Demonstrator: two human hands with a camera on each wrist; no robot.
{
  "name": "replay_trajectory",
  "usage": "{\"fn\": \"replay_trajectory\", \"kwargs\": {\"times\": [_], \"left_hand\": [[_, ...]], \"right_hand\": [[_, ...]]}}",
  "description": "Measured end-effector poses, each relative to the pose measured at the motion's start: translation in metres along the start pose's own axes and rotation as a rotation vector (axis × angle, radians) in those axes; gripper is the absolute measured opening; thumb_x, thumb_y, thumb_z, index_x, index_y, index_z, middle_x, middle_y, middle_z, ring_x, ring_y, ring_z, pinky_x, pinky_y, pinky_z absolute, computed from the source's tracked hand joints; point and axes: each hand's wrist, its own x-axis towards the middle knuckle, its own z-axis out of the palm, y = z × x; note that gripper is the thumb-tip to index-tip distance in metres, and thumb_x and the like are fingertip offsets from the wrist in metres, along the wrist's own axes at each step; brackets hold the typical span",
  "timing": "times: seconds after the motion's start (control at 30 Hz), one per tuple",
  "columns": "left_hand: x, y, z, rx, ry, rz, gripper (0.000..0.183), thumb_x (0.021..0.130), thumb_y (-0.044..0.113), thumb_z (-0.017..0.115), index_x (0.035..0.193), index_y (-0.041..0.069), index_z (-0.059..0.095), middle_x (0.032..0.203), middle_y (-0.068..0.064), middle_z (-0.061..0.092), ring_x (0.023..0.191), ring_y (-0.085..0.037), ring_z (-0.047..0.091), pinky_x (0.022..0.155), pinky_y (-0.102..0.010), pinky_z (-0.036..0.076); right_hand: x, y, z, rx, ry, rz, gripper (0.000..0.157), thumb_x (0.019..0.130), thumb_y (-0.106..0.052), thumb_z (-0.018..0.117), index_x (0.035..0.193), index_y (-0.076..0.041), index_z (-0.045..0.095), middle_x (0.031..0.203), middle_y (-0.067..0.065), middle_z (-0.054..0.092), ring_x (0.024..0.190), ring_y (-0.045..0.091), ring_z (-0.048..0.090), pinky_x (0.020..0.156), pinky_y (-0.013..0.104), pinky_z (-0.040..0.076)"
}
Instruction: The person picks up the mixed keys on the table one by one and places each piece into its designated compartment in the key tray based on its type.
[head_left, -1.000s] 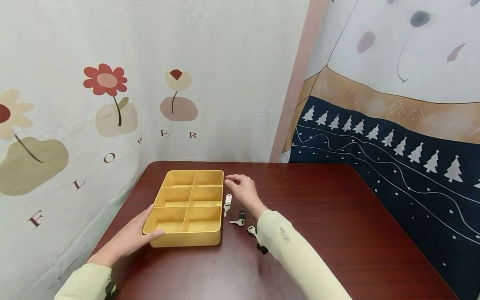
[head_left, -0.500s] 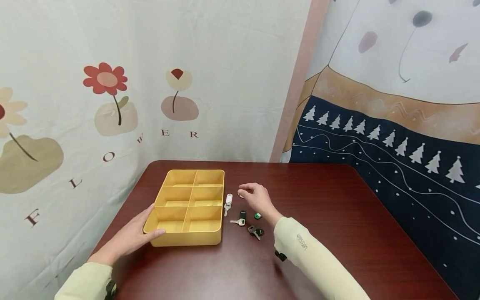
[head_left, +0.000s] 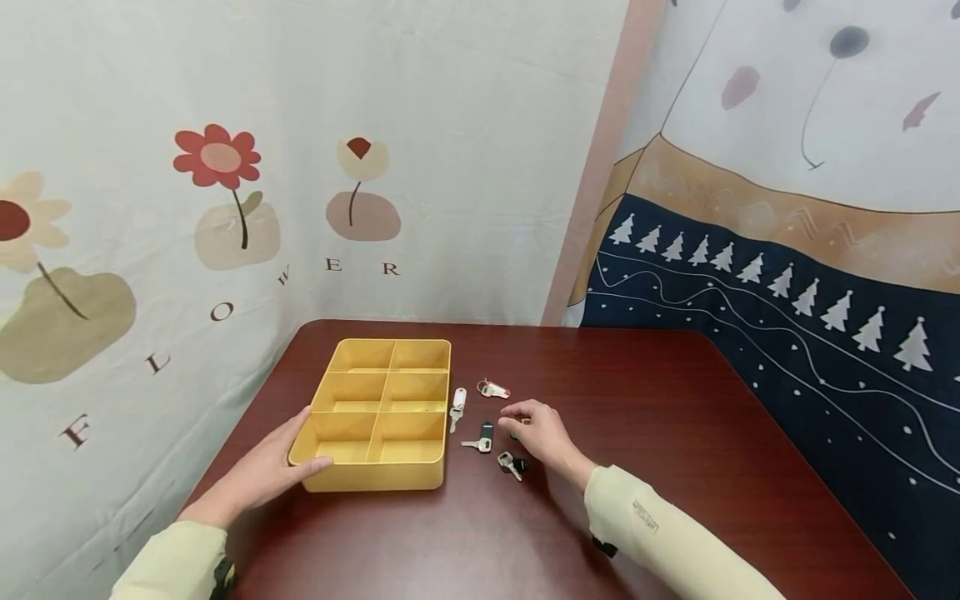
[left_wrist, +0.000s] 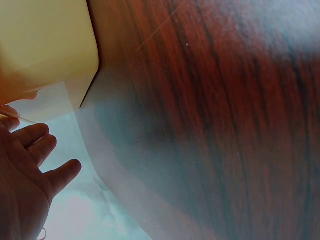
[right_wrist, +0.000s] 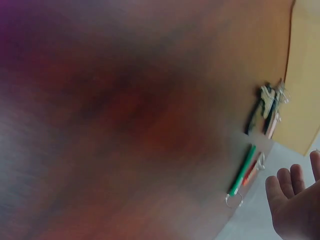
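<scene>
My left hand [head_left: 258, 468] rests against the near left corner of a yellow six-compartment box [head_left: 375, 477], thumb over the front rim, fingers along the side. In the left wrist view, several fingers stretch out straight beside the box. Right of the box, my right hand [head_left: 546, 432] hovers above a key with a green tag [right_wrist: 242, 170], mostly hidden from the head view; its fingers are loosely bent and hold nothing. Around it lie keys with a red-and-white tag [head_left: 493, 389], a white tag [head_left: 459, 398], a black tag [head_left: 487, 432] and another black tag [head_left: 521, 464].
Everything stands on a dark red-brown table [head_left: 637, 467] with rounded far corners. A pale printed curtain [head_left: 465, 167] hangs behind it, and a navy one with white trees [head_left: 750, 333] runs along the right side.
My right hand has moved right and toward me, from the box's far right corner to the green-tagged key. The red-and-white-tagged key now shows on the table. My left hand stays put.
</scene>
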Motion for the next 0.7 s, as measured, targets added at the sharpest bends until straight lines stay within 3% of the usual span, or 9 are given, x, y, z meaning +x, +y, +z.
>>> {"fn": "replay_trajectory", "kwargs": {"times": [0.1, 0.3, 0.43, 0.7], "left_hand": [[0.000, 0.000, 0.000, 0.000, -0.003, -0.002, 0.103, 0.088, 0.052, 0.070, 0.155, -0.007, 0.017, 0.154, -0.033, 0.027, 0.139, -0.052, 0.027, 0.106, -0.066, 0.028], [0.002, 0.000, 0.000, 0.001, -0.009, -0.004, 0.104, 0.088, 0.053, 0.069, 0.155, -0.006, 0.017, 0.154, -0.032, 0.027, 0.139, -0.051, 0.027, 0.106, -0.065, 0.028], [0.002, 0.001, -0.001, 0.003, -0.014, -0.012, 0.104, 0.088, 0.054, 0.069, 0.155, -0.006, 0.017, 0.155, -0.032, 0.027, 0.139, -0.051, 0.027, 0.106, -0.066, 0.028], [0.001, 0.000, 0.000, 0.005, -0.003, -0.009, 0.104, 0.088, 0.054, 0.069, 0.155, -0.007, 0.018, 0.154, -0.032, 0.027, 0.139, -0.051, 0.027, 0.107, -0.065, 0.028]], "right_hand": [[-0.009, 0.003, 0.001, 0.003, -0.003, -0.018, 0.015, 0.086, -0.019, 0.077, 0.099, -0.010, 0.078, 0.104, 0.004, 0.070, 0.104, 0.027, 0.065, 0.089, 0.043, 0.051], [-0.027, 0.007, 0.004, -0.061, 0.003, -0.089, 0.011, 0.084, -0.017, 0.079, 0.093, -0.011, 0.078, 0.097, -0.003, 0.069, 0.085, 0.015, 0.065, 0.077, 0.032, 0.052], [-0.036, 0.010, 0.009, -0.128, 0.022, -0.146, 0.010, 0.082, -0.017, 0.080, 0.089, -0.011, 0.078, 0.095, -0.006, 0.068, 0.092, 0.015, 0.065, 0.082, 0.034, 0.052], [-0.046, 0.009, 0.018, -0.225, 0.035, -0.116, 0.008, 0.078, -0.024, 0.081, 0.084, -0.020, 0.079, 0.098, -0.007, 0.067, 0.092, 0.016, 0.065, 0.077, 0.036, 0.052]]}}
